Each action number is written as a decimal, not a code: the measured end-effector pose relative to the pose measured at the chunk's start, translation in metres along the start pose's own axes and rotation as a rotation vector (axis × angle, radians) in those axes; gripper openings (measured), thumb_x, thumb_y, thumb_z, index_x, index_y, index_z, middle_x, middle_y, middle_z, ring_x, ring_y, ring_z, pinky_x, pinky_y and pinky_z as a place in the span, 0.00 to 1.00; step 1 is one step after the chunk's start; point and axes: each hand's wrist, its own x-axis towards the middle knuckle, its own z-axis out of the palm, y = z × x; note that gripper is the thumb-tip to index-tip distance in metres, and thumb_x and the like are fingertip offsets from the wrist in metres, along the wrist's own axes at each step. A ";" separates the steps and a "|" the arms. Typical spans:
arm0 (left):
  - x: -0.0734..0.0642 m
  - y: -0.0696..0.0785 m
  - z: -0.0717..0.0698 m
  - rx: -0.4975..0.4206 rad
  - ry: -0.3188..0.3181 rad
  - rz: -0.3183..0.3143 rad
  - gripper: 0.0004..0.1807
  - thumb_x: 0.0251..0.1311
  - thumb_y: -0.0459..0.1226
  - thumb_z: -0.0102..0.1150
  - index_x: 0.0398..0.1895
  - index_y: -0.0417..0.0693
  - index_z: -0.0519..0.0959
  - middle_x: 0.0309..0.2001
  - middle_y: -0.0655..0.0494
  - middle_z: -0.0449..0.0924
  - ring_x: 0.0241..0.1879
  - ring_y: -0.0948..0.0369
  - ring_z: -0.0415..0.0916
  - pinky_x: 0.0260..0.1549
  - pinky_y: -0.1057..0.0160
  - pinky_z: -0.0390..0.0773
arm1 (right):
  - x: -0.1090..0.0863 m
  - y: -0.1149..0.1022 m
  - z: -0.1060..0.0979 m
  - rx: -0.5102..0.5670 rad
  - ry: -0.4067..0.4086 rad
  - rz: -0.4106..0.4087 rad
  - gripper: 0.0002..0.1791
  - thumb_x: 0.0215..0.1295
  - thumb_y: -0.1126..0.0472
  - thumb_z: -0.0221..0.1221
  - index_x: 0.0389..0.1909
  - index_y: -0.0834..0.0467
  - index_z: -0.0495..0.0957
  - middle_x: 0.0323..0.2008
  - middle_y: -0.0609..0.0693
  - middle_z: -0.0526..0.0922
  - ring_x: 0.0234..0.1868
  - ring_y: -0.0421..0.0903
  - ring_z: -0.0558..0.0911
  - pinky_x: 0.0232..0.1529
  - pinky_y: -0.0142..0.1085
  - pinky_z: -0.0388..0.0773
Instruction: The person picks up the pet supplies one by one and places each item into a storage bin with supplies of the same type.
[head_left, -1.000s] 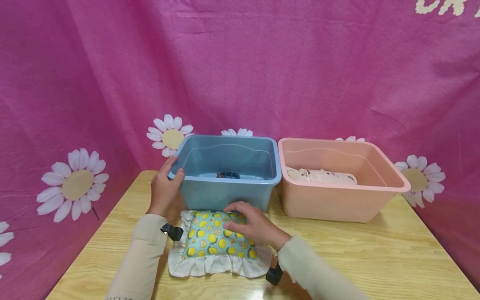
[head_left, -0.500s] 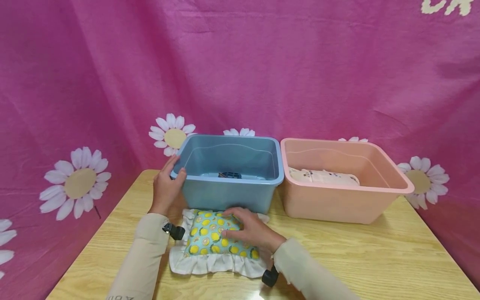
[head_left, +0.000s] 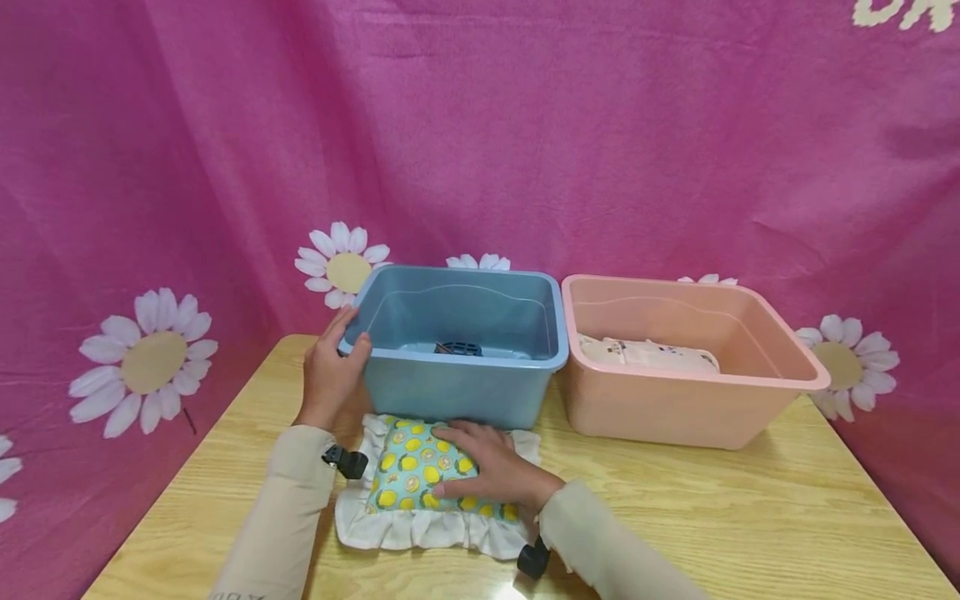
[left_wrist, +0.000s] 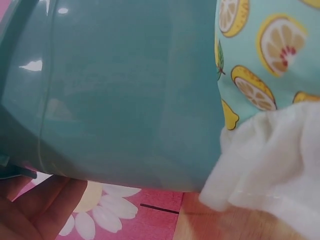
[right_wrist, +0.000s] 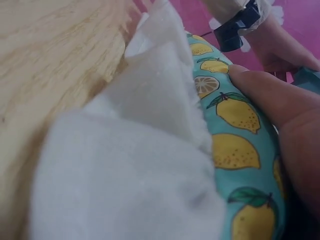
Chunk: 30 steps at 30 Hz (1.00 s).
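Note:
My left hand holds the near left corner of a blue plastic bin, with the thumb on the rim and the fingers along its outer side. In front of this bin lies a small cushion printed with lemons and edged by a white ruffle. My right hand rests on the cushion's right half, thumb and fingers spread apart. In the right wrist view the thumb touches the lemon fabric. A dark slotted thing lies inside the blue bin, partly hidden by its front wall.
A pink plastic bin stands right beside the blue one. It contains a pale, patterned cloth item. Both bins stand on a wooden table, with a magenta daisy curtain behind.
My right hand has shifted slightly left and settled lower onto the cushion, with the thumb now nearer its middle. The left hand stays at the blue bin's corner.

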 end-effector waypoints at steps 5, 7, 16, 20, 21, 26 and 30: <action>-0.002 0.000 0.001 -0.004 0.005 0.021 0.29 0.64 0.46 0.54 0.69 0.54 0.69 0.71 0.59 0.62 0.69 0.50 0.60 0.56 0.43 0.71 | -0.003 0.000 0.003 -0.013 -0.017 0.038 0.46 0.53 0.32 0.63 0.73 0.33 0.56 0.74 0.46 0.53 0.73 0.53 0.51 0.68 0.61 0.42; -0.003 0.001 0.001 -0.006 -0.004 0.019 0.29 0.64 0.47 0.54 0.69 0.54 0.69 0.71 0.59 0.62 0.69 0.50 0.61 0.55 0.43 0.72 | -0.005 0.001 0.005 -0.014 -0.019 0.045 0.46 0.52 0.32 0.63 0.72 0.32 0.56 0.74 0.46 0.53 0.73 0.53 0.51 0.67 0.62 0.43; -0.007 0.000 -0.001 -0.020 -0.016 0.009 0.30 0.64 0.49 0.53 0.70 0.56 0.67 0.72 0.59 0.59 0.69 0.50 0.59 0.54 0.42 0.73 | -0.003 0.001 0.008 0.008 -0.041 0.060 0.48 0.50 0.33 0.66 0.72 0.30 0.55 0.73 0.47 0.54 0.72 0.53 0.52 0.66 0.61 0.45; -0.006 0.000 -0.001 -0.021 -0.010 0.021 0.30 0.64 0.49 0.53 0.69 0.56 0.68 0.72 0.59 0.60 0.69 0.51 0.59 0.55 0.43 0.72 | -0.001 0.001 0.007 -0.008 -0.044 0.068 0.49 0.48 0.32 0.66 0.72 0.29 0.54 0.73 0.47 0.54 0.72 0.54 0.52 0.65 0.61 0.46; -0.005 0.000 -0.001 -0.019 -0.008 0.028 0.29 0.64 0.48 0.53 0.69 0.55 0.68 0.72 0.59 0.60 0.69 0.51 0.60 0.55 0.43 0.72 | -0.001 0.001 0.006 -0.010 -0.046 0.070 0.49 0.48 0.32 0.66 0.71 0.29 0.54 0.73 0.48 0.54 0.72 0.54 0.52 0.65 0.62 0.46; -0.002 -0.001 -0.001 -0.009 0.008 0.053 0.29 0.64 0.46 0.54 0.68 0.52 0.69 0.71 0.54 0.62 0.69 0.51 0.61 0.56 0.44 0.71 | 0.000 -0.001 0.004 -0.033 -0.045 0.064 0.49 0.48 0.32 0.66 0.72 0.29 0.54 0.73 0.49 0.54 0.72 0.55 0.52 0.65 0.63 0.46; -0.001 0.000 -0.002 -0.009 0.013 0.043 0.29 0.64 0.48 0.53 0.68 0.54 0.69 0.71 0.55 0.62 0.69 0.51 0.61 0.55 0.44 0.72 | 0.001 -0.001 0.005 -0.068 -0.041 0.050 0.49 0.49 0.32 0.65 0.72 0.30 0.54 0.73 0.50 0.54 0.72 0.56 0.53 0.65 0.63 0.47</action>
